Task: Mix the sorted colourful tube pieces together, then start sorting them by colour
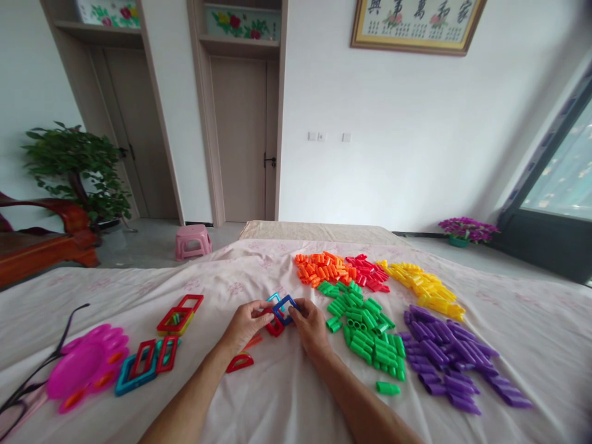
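Blue square between hands, Chinese-lettered picture

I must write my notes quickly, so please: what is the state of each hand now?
Left hand: fingers at the red frame and light blue frame; grip cannot be told.
Right hand: closed, holding the dark blue frame.

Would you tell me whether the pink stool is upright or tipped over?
Upright: the stool has its seat on top and its legs down on the floor.
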Demonstrator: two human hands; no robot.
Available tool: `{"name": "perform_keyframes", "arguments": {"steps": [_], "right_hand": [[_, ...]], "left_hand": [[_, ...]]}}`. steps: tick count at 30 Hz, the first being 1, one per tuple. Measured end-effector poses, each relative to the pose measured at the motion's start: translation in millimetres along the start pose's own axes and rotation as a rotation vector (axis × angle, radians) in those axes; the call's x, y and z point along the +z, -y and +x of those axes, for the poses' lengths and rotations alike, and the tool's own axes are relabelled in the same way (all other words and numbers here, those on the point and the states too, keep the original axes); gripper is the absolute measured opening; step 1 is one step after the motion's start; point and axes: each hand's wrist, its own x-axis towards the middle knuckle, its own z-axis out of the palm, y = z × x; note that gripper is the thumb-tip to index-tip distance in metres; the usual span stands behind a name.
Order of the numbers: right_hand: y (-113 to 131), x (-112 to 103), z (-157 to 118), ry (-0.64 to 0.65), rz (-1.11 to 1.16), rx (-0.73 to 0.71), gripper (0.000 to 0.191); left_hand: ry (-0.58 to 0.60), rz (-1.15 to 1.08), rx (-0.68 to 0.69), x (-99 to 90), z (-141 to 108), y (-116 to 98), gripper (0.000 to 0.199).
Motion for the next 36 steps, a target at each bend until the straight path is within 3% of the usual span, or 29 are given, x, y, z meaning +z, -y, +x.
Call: {"name": "perform_keyframes", "arguments": {"steps": [5,13,17,23,27,30,36], "right_hand": [[0,-1,0,-0.099,0.149,-0.016,0.029],[11,5,-4,0.003,0.251,0.087,0.044],[14,7,-5,0.022,0.197,0.117,0.045],[14,8,-9,0.218,-0.079,0.068,0.025],[18,7,-14,0.334,-0.249,-0.08,0.044],[25,7,-16,0.401,-0.238,-0.063,0.054],[35,5,-15,0.496,-0.097,0.049,0.055]], "left_hand": [[-0.06,0.033,0.018,-8.3,2,2,0.041],[-0.015,-0.073,-0.007,-13.3,-1,-3,0.053],[-0.167,-0.03,0.025,-16.9,4,1,0.055],[-0.331,0.003,0.047,-25.8,5,-1,0.049],[-0.384,-0.02,0.066,-30.2,3,-6,0.05],[-0.38,-0.073,0.088,-30.4,3,-8,0.049],[-0.364,-0.115,0.088,-29.5,3,-4,0.048]]}}
